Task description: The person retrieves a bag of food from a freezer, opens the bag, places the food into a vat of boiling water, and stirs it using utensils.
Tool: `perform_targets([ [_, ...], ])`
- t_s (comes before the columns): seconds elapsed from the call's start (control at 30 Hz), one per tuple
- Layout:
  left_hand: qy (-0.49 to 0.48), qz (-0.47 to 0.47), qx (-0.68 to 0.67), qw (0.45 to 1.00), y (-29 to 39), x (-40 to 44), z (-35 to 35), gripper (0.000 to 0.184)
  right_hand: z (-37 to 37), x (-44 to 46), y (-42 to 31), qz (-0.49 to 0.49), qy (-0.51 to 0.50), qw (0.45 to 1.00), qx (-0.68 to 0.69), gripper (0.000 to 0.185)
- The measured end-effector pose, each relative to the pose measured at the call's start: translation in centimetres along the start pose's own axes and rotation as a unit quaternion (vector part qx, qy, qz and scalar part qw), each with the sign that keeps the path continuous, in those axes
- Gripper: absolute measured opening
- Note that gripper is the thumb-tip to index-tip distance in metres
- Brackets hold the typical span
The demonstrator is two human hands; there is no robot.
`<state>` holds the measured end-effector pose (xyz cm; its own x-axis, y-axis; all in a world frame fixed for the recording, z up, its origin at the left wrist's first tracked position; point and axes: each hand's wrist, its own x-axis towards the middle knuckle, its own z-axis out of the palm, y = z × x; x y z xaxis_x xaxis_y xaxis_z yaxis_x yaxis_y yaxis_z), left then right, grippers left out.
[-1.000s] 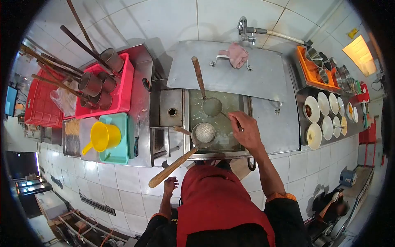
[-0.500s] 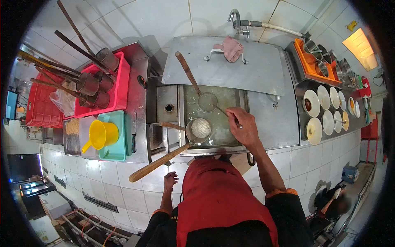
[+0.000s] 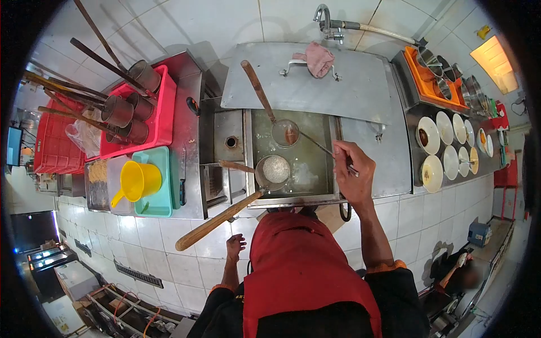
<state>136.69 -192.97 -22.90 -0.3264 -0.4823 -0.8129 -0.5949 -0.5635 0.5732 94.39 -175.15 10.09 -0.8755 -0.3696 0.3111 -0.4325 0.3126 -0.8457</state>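
My right hand [image 3: 353, 170] grips a thin metal utensil [image 3: 321, 147], its far end at a round wooden-handled strainer [image 3: 285, 133] in the cooker's cloudy water [image 3: 315, 127]. Something reddish-brown shows inside that strainer. Nearer the front edge, a second strainer [image 3: 273, 171] sits in the water, with wooden handles reaching left and toward the lower left. My left hand [image 3: 235, 247] hangs beside the red apron, below the counter edge, fingers apart and holding nothing.
Left are a pink tray [image 3: 166, 107] of metal strainers, a yellow dipper [image 3: 141, 180] and a teal tray [image 3: 163, 205]. A metal lid [image 3: 248, 84] with a pink cloth [image 3: 320, 61] lies behind the cooker. Right are several bowls [image 3: 431, 173] and an orange tray [image 3: 414, 73]. Another person is at lower right.
My right hand has moved right and slightly down with the utensil, more of whose shaft now shows. Reddish-brown matter has appeared in the far strainer.
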Motion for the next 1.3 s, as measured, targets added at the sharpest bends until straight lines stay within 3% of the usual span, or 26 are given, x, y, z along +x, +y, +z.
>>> perform_targets([
  [0.47,0.015,0.039,-0.003,0.999,0.8,-0.1,-0.8,0.03,1.8,-0.4,2.3,0.035,-0.016,0.999,0.016,0.014],
  [0.6,0.057,0.141,0.036,0.988,3.8,0.7,-1.3,0.026,1.8,-0.6,3.0,0.044,0.026,0.998,0.033,0.014],
  [0.73,0.117,0.287,0.113,0.944,10.6,1.2,-1.4,0.026,2.1,-0.9,3.3,0.095,0.033,0.992,0.071,0.012],
  [0.83,0.094,0.377,0.136,0.911,16.9,-0.2,0.1,0.028,1.9,-1.2,2.6,0.117,0.078,0.984,0.108,0.007],
  [1.03,0.014,0.438,0.178,0.881,25.4,-2.6,3.8,0.023,2.9,-1.9,2.7,0.101,0.117,0.981,0.113,0.008],
  [1.17,-0.011,0.506,0.239,0.829,30.9,-3.2,6.4,0.026,3.4,-2.6,2.7,0.129,0.11,0.976,0.134,0.011],
  [1.2,-0.009,0.538,0.295,0.79,32.4,-3.2,6.8,0.023,3.4,-2.5,2.7,0.133,0.116,0.975,0.137,0.012],
  [1.3,-0.069,0.604,0.293,0.738,35.7,-0.5,8.5,0.02,4.2,-2.8,3.2,0.117,0.102,0.982,0.108,0.013],
])
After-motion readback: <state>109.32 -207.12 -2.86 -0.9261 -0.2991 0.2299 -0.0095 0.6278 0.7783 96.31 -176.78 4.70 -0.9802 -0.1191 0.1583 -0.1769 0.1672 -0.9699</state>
